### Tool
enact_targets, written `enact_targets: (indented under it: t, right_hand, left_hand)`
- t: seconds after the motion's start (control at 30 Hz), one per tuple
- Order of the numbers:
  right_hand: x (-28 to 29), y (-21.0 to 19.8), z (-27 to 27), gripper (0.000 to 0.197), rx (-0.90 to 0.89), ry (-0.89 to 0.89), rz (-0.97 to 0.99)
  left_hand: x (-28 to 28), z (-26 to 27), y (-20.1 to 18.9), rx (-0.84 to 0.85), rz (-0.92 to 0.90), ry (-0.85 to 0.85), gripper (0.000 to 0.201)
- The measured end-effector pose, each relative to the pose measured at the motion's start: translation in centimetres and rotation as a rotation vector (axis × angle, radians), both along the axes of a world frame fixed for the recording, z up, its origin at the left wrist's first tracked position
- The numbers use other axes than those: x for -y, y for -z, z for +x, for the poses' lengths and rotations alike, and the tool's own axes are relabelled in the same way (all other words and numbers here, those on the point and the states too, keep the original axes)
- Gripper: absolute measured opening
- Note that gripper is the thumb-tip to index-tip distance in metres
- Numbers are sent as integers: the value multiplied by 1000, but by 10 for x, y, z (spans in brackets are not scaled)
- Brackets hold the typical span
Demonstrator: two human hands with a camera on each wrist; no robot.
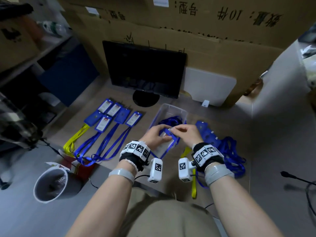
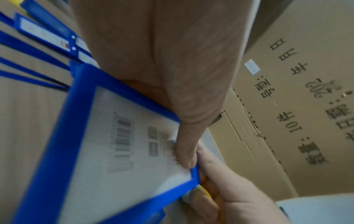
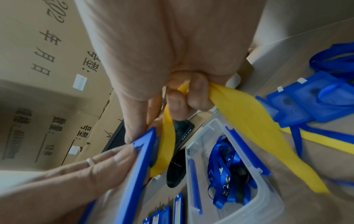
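A blue badge holder with a white barcode card is held over the desk, just in front of a clear plastic box. My left hand grips the holder, with its thumb pressed on the card's face near the top corner. My right hand touches the holder's top edge. Its curled fingers hold a yellow lanyard. The lanyard's loose end hangs over the desk's front edge.
Several filled blue badge holders with blue and yellow lanyards lie in rows at the left. A pile of blue holders and lanyards sits at the right. Blue lanyards fill the box. A dark monitor and cardboard boxes stand behind. A grey bin stands below left.
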State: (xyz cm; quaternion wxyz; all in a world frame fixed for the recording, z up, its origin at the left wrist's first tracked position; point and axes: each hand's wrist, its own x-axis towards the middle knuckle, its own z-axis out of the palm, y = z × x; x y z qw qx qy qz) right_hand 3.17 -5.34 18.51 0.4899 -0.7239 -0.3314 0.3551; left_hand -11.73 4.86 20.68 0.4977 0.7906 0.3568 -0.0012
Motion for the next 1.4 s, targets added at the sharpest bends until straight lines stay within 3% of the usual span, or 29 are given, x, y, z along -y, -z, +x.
enact_targets:
  t: [0.13, 0.27, 0.37, 0.4, 0.53, 0.6, 0.67, 0.73, 0.8, 0.9, 1.07, 1.2, 1.3, 1.4]
  right_hand:
    - [-18, 3, -11, 17, -82, 118, -63]
    - [-27, 20, -13, 42, 41, 203, -251]
    - [-24, 26, -19, 21, 165, 407, -526]
    - [-24, 26, -22, 15, 151, 464, -589]
    - [-39, 28, -29, 35, 27, 522, -648]
    - [-50, 18, -29, 35, -82, 564, -573]
    - [-61, 3, -29, 31, -326, 666, -371]
    - [-68, -10, -26, 37, -413, 639, -201]
    - [-68, -11, -22, 48, -393, 575, -196]
    - [-51, -2, -17, 36, -458, 531, -250]
    - [22, 53, 4, 16, -424, 568, -448]
    - [81, 77, 37, 27, -322, 476, -655]
    - [110, 89, 62, 15, -276, 353, -780]
    - [126, 106, 82, 35, -248, 320, -815]
  left_hand:
    - [-26, -3, 5, -25, -132, -181, 24]
    - [-70, -19, 9, -148, 112, -346, 32]
    - [-103, -28, 8, -171, 162, -440, 36]
    - [-111, -30, 9, -165, 154, -432, 34]
    - [-124, -31, 16, -97, 99, -271, 27]
    - [-124, -28, 18, -48, 30, -188, 21]
    - [-122, -23, 20, -23, -49, -138, 25]
    - [-119, -15, 24, -3, -103, -106, 41]
    - [-114, -5, 31, 5, -136, -64, 52]
    - [-100, 10, 37, -9, -125, -23, 57]
    - [-57, 38, 49, -76, -105, -37, 33]
    - [-15, 72, 62, -116, -134, -76, 31]
    - [14, 96, 70, -138, -138, -79, 38]
    - [32, 113, 83, -163, -155, -102, 65]
